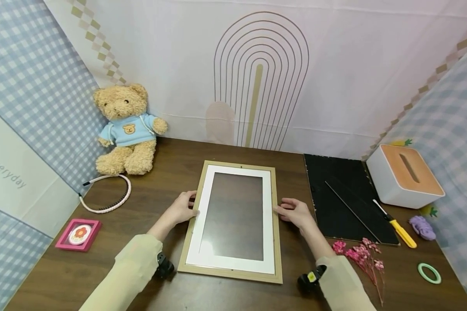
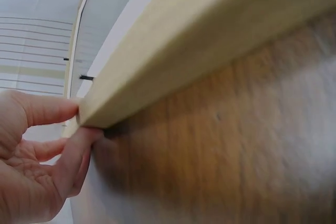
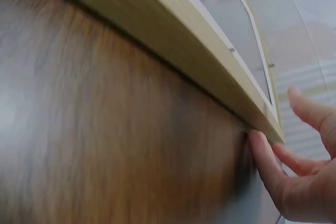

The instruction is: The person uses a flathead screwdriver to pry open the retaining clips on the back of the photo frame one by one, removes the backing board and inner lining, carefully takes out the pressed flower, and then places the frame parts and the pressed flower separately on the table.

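A light-wood picture frame (image 1: 278,242) with a white mat and clear pane lies upright to me on the brown table. My left hand (image 1: 182,207) pinches its left side; in the left wrist view the thumb and bent fingers (image 2: 79,148) meet at the frame's edge. On the opposite side is my right hand (image 1: 297,211). A fingertip of it touches the frame's lower edge in the right wrist view, while another finger (image 3: 307,109) is held off the wood.
A black backing board (image 1: 327,203) lies to the right, with a thin dark rod and a yellow-handled screwdriver (image 1: 402,233). Near them are a tissue box (image 1: 404,192), purple yarn (image 1: 422,227), pink flowers (image 1: 359,255) and a green ring (image 1: 429,273). A teddy bear (image 1: 128,129), headband (image 1: 105,210) and pink box (image 1: 90,244) stand left.
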Action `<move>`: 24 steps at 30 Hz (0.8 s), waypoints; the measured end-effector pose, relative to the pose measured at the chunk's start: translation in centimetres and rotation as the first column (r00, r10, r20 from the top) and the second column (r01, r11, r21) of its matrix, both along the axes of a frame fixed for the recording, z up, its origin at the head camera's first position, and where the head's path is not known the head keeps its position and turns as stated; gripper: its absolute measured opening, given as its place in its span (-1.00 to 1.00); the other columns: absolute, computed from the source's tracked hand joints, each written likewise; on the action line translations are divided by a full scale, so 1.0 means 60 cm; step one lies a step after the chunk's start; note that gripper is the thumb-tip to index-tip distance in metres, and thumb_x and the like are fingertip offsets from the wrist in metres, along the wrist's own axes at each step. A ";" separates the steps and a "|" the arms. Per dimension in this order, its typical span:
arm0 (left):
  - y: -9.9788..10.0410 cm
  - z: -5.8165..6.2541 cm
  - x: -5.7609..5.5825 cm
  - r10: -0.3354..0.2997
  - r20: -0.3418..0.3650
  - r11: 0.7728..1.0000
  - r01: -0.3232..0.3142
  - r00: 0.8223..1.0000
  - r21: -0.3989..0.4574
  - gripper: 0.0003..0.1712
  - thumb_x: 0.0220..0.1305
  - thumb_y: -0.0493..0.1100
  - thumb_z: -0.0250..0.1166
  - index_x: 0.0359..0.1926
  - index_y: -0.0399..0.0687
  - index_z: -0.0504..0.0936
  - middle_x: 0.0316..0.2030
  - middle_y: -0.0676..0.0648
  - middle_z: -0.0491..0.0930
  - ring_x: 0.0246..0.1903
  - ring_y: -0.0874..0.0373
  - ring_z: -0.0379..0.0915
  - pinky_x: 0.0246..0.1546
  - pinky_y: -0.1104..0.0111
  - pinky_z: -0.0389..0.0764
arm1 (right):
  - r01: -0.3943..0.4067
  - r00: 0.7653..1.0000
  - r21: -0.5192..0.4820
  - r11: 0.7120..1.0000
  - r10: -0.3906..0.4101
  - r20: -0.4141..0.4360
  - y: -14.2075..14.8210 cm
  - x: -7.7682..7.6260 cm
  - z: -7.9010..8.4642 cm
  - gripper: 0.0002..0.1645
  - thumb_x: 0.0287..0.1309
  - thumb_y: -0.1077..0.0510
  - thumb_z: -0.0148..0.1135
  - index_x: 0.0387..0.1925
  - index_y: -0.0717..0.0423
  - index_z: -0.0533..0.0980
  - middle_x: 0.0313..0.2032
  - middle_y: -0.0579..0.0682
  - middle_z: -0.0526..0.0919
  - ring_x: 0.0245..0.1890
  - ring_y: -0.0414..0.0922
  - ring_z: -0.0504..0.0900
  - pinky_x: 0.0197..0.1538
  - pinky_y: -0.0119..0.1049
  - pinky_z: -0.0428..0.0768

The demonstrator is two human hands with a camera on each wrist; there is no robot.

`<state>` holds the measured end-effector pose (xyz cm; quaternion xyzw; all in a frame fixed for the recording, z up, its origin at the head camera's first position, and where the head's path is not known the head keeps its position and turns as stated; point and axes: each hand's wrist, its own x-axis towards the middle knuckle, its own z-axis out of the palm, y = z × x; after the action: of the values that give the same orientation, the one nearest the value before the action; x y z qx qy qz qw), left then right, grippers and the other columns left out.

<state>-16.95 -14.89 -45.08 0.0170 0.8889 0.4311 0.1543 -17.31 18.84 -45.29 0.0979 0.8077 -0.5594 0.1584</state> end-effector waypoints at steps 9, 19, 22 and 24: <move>0.011 0.004 -0.006 0.052 0.016 0.999 -0.052 0.999 0.000 -0.23 -0.05 -0.52 0.24 0.25 -0.51 0.21 0.13 -0.45 0.28 0.03 -0.25 0.45 -0.12 0.21 0.64 | 0.006 0.998 0.240 0.971 0.009 -0.063 -0.026 -0.013 -0.003 -0.55 0.02 0.29 0.25 -0.04 0.49 0.48 -0.20 0.30 0.59 -0.51 -0.20 0.62 -0.38 -0.29 0.69; 0.054 0.003 -0.010 0.083 0.082 0.991 -0.091 0.993 0.096 -0.22 -0.05 -0.51 0.30 0.26 -0.38 0.27 0.12 -0.32 0.43 0.02 -0.14 0.46 -0.44 0.27 0.68 | 0.082 0.994 0.232 0.969 -0.062 -0.089 0.021 -0.015 -0.005 -0.57 -0.10 0.33 0.25 -0.13 0.53 0.51 -0.32 0.29 0.64 -0.61 -0.26 0.58 -0.47 -0.30 0.68; 0.068 0.002 -0.010 0.078 0.073 0.991 -0.085 0.994 0.103 -0.22 -0.05 -0.50 0.32 0.26 -0.39 0.28 0.10 -0.32 0.44 0.00 -0.13 0.47 -0.44 0.27 0.68 | 0.088 0.995 0.209 0.974 -0.076 -0.069 0.038 -0.014 -0.004 -0.54 -0.09 0.34 0.25 -0.10 0.54 0.49 -0.32 0.27 0.64 -0.60 -0.27 0.58 -0.46 -0.31 0.68; 0.076 0.000 -0.010 0.071 0.068 0.990 -0.078 0.995 0.114 -0.23 -0.06 -0.50 0.32 0.25 -0.40 0.28 0.10 -0.32 0.45 0.00 -0.13 0.48 -0.43 0.27 0.68 | 0.089 0.995 0.203 0.975 -0.079 -0.055 0.047 -0.012 -0.002 -0.53 -0.06 0.34 0.25 -0.07 0.54 0.48 -0.31 0.27 0.64 -0.58 -0.28 0.58 -0.45 -0.31 0.68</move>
<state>-17.53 -10.34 -45.05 -0.0210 0.8567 0.4882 0.1652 -18.05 21.64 -45.41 0.1347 0.8598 -0.4812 0.1048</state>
